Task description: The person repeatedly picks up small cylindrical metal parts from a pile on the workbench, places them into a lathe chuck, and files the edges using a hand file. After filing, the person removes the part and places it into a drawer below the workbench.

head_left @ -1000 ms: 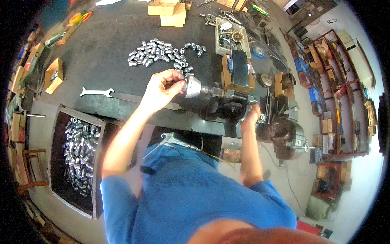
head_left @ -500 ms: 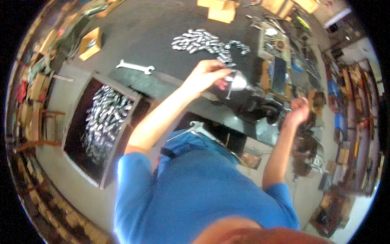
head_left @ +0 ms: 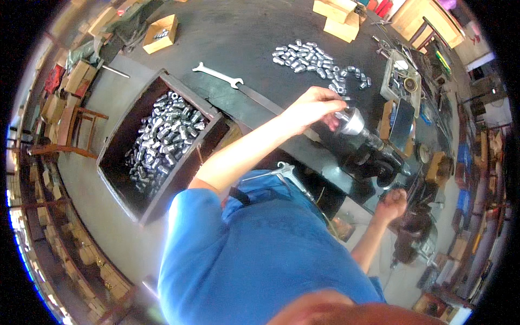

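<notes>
At worktop [head_left: 244, 38] edge, L hand [head_left: 314, 105] reaches to machine's silver chuck [head_left: 351, 122], fingers pinched round a small part at its nose; part itself too small to tell. R hand [head_left: 392, 203] at 4 o'clock, clenched on a lever below machine. Loose fittings [head_left: 317, 59] at 12, spanner [head_left: 218, 75] at 10, bin of fittings [head_left: 162, 138] at 9.

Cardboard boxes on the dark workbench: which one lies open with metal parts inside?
The small open cardboard box at the bench's far left corner; the boxes near the far edge show no contents.
</notes>
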Demonstrator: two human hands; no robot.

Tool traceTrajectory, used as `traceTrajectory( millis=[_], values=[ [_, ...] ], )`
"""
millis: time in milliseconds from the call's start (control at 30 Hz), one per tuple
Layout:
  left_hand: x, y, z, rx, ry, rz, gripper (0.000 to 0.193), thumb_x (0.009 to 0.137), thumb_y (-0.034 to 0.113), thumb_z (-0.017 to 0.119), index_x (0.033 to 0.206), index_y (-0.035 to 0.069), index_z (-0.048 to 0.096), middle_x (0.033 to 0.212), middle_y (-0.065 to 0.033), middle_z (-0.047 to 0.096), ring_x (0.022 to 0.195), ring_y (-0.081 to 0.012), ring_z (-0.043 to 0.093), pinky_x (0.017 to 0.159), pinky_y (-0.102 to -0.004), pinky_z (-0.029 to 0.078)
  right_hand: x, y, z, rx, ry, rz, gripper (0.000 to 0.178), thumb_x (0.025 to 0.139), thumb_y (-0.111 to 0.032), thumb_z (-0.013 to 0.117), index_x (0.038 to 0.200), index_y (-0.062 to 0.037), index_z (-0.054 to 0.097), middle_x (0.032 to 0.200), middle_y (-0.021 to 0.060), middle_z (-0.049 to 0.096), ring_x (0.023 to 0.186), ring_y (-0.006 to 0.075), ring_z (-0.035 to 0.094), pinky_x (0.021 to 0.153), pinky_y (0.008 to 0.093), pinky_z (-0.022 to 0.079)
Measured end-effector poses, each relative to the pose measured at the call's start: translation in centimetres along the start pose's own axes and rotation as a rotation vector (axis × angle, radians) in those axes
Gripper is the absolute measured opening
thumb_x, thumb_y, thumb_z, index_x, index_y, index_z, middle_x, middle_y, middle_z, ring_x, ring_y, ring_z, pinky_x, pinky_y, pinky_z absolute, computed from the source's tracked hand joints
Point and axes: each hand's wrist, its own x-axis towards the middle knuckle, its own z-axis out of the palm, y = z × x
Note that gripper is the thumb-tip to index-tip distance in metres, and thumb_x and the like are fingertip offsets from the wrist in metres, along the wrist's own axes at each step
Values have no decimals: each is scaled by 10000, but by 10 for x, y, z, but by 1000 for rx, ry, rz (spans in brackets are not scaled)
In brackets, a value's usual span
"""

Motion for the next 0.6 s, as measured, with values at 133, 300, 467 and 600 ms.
traceTrajectory(
  millis=[133,300,467,600],
  values=[
    [-7,7,-2,96,16,24,201,804,165,556,865,-26,570,711,-81,580,549,-124,561,535,-238,486,36,23,23,-101,221,65,140,806,-132,453,785,-26,543,601,-3,442,473,84,379,403,208,313],
    [-82,61,-19,586,174,79,176,799,137,541,854,-28,569,699,-64,578,583,-103,550,577,-230,456,119,25,5,-383,35,-239,135,778,-58,446,842,-12,556,676,19,487,619,129,496,552,241,425],
    [-205,107,-63,949,712,-11,208,783,135,555,870,-54,558,736,-82,588,617,-111,561,588,-234,444,73,-17,71,-89,-4,-287,90,787,-51,425,760,-22,506,622,14,375,500,91,302,448,219,256],
    [-269,100,-125,1401,1123,-12,234,735,157,594,885,-22,574,696,-116,602,615,-169,585,567,-277,453,56,-38,59,106,-246,-301,102,799,-79,433,743,-21,496,638,17,357,486,92,267,440,211,229]
  ],
)
